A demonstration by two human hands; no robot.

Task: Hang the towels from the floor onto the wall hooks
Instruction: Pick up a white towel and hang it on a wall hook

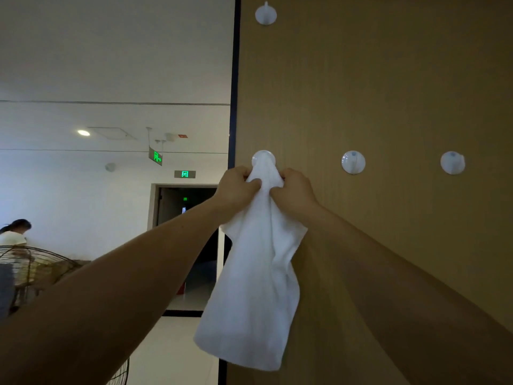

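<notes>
A white towel [255, 279] hangs down the brown wall panel [388, 93], its bunched top pressed against a round white hook [263, 157]. My left hand [236, 187] grips the towel's top from the left and my right hand [294, 193] grips it from the right, both just below the hook. The towel's top covers the hook's peg, so whether it is caught on the peg is hidden. Two bare hooks sit to the right at the same height, one [353, 162] near and one [452, 162] farther. Another bare hook [265, 13] is high above.
The panel's dark left edge [234, 107] borders an open hallway with a dark doorway [188, 245]. A person [14, 234] stands at far left behind a large floor fan [36, 268]. Green exit signs hang by the doorway.
</notes>
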